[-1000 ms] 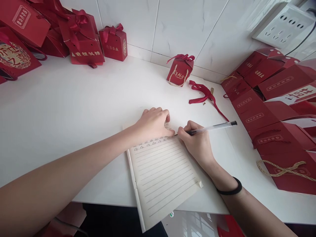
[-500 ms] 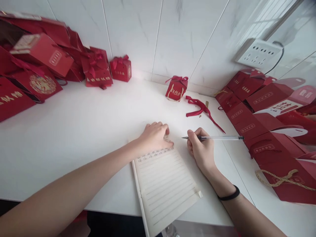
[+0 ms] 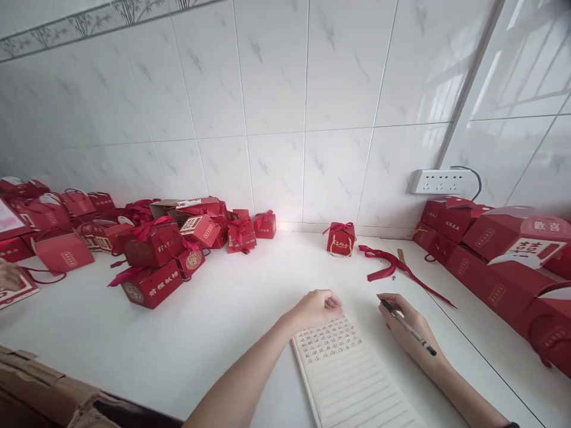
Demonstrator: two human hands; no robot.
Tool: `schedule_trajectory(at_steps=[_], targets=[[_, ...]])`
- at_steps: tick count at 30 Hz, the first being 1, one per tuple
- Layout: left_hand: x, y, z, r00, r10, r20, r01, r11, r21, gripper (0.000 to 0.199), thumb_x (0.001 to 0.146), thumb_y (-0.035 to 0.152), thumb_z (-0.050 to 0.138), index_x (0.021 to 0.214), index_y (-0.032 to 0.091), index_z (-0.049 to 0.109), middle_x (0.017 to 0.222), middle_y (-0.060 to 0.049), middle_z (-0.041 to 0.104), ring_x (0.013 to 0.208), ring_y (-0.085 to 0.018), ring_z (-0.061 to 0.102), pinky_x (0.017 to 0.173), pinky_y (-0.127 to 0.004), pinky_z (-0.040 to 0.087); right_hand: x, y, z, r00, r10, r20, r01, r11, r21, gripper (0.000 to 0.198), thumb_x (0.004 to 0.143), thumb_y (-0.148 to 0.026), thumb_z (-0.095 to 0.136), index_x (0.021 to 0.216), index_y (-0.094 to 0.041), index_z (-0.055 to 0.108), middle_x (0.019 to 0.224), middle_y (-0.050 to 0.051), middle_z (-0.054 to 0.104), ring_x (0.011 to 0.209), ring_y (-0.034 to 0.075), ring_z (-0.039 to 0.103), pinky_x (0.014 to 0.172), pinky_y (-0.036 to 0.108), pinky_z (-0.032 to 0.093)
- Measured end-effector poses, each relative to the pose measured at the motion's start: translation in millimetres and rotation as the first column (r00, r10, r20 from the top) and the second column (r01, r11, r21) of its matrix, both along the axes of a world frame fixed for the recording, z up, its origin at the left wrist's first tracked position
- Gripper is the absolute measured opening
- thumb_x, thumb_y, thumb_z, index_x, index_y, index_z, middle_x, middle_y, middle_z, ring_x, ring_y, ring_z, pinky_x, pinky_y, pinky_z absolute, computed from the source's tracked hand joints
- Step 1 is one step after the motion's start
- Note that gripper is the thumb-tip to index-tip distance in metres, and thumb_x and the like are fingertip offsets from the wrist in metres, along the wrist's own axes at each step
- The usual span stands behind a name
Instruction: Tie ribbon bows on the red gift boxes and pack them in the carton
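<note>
My right hand (image 3: 408,324) is closed around a pen (image 3: 408,326) with a clear barrel and dark grip. Its tip points up and left, off the paper. An open lined notebook (image 3: 357,380) lies on the white table, rows of small handwritten characters filling its upper lines. At the top edge of the page rests my left hand (image 3: 317,308), its fingers curled in a loose fist with nothing seen in them. Beyond the hands stands a small red gift box (image 3: 340,239) with a bow and a gold cord. Right of it lies a loose red ribbon (image 3: 392,264).
Red gift boxes (image 3: 154,279) are piled on the left, and more red boxes (image 3: 479,279) line the right side. A power strip (image 3: 439,181) is on the tiled wall. Another person's hand (image 3: 9,276) touches a box at the left edge. Cardboard (image 3: 40,386) sits at lower left.
The view has tilted up and shifted left, showing more wall and boxes. My left hand has moved up the page, uncovering more written lines. The pen has turned in my right hand, its back end now lower.
</note>
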State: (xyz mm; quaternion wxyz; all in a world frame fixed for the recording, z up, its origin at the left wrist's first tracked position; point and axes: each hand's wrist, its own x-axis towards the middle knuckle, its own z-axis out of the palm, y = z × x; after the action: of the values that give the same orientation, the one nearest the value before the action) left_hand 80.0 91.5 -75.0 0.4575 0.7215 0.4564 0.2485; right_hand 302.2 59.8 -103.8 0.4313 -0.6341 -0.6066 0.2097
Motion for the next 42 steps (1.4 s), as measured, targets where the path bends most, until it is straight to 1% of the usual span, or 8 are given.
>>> schedule_trajectory(at_steps=[5,10,14,23,29,32,35,42], targets=[[-19.6,12.6,-5.3,0.986,0.125,0.111,-0.131,0.99,0.051,0.015,0.076,0.028,0.049,0.082,0.016,0.056,0.077,-0.003,0.062,0.076,-0.014,0.062,0.077,-0.026,0.048,11.9,4.1,-4.5,0.995,0.021,0.102,-0.036,0.989,0.142,0.037,0.072,-0.034,0.035,0.099,-0.024,0.058,0.103,0.007,0.059,0.094,0.026,0.058,0.072,0.037,0.048],[-50.8,18.9,-7.2,0.946,0.292,0.138,-0.31,0.942,0.132,0.015,0.076,0.029,0.044,0.079,0.017,0.053,0.077,-0.004,0.062,0.078,-0.016,0.061,0.076,-0.027,0.048,9.6,4.8,-1.5,0.978,0.116,0.173,-0.145,0.976,0.164,0.039,0.074,-0.027,0.03,0.1,-0.023,0.059,0.101,0.007,0.06,0.082,0.024,0.06,0.074,0.038,0.048],[-61.0,20.0,-7.7,0.918,0.38,0.113,-0.395,0.901,0.179,0.017,0.076,0.028,0.042,0.081,0.017,0.053,0.078,-0.005,0.062,0.078,-0.017,0.06,0.075,-0.028,0.047,7.0,5.6,-2.2,0.966,0.135,0.221,-0.172,0.973,0.154,0.042,0.071,-0.022,0.03,0.097,-0.022,0.062,0.1,0.007,0.06,0.087,0.023,0.059,0.078,0.038,0.048],[-48.0,15.0,-16.9,0.942,0.335,-0.017,-0.315,0.9,0.303,0.015,0.075,0.025,0.044,0.08,0.02,0.058,0.08,-0.001,0.062,0.079,-0.016,0.058,0.075,-0.028,0.043,1.6,9.2,-3.8,0.985,0.023,0.171,-0.049,0.988,0.147,0.029,0.079,-0.031,0.036,0.093,-0.019,0.058,0.101,0.008,0.056,0.071,0.02,0.057,0.07,0.038,0.05],[-46.6,19.0,-16.6,0.948,0.313,-0.063,-0.267,0.886,0.379,0.016,0.077,0.022,0.042,0.081,0.019,0.057,0.079,-0.001,0.062,0.075,-0.015,0.058,0.07,-0.027,0.043,-15.0,62.0,13.5,0.945,0.063,0.322,-0.13,0.973,0.192,0.017,0.079,-0.025,0.043,0.09,-0.019,0.054,0.102,0.01,0.05,0.095,0.026,0.052,0.082,0.042,0.045],[-45.2,21.2,-16.5,0.948,0.306,-0.09,-0.246,0.881,0.404,0.016,0.077,0.019,0.041,0.081,0.019,0.057,0.079,-0.001,0.062,0.071,-0.015,0.058,0.066,-0.026,0.043,-31.9,100.8,28.3,0.944,-0.002,0.33,-0.056,0.985,0.165,0.021,0.076,-0.023,0.049,0.096,-0.018,0.052,0.106,0.012,0.046,0.101,0.028,0.049,0.086,0.043,0.043],[-43.7,22.4,-16.3,0.949,0.294,-0.117,-0.217,0.874,0.436,0.017,0.078,0.017,0.041,0.08,0.019,0.057,0.082,-0.002,0.063,0.072,-0.014,0.058,0.066,-0.026,0.044,-52.2,134.7,43.0,0.942,-0.121,0.313,0.088,0.989,0.117,0.04,0.075,-0.026,0.055,0.111,-0.014,0.045,0.11,0.016,0.042,0.105,0.032,0.046,0.086,0.044,0.042],[-42.5,24.9,-15.7,0.943,0.277,-0.184,-0.156,0.857,0.492,0.019,0.078,0.013,0.04,0.079,0.018,0.059,0.083,-0.004,0.063,0.076,-0.016,0.057,0.072,-0.029,0.044,-91.0,182.5,59.5,0.887,-0.376,0.27,0.388,0.922,0.009,0.07,0.071,-0.035,0.063,0.126,-0.012,0.027,0.126,0.021,0.029,0.111,0.039,0.039,0.088,0.05,0.038]])
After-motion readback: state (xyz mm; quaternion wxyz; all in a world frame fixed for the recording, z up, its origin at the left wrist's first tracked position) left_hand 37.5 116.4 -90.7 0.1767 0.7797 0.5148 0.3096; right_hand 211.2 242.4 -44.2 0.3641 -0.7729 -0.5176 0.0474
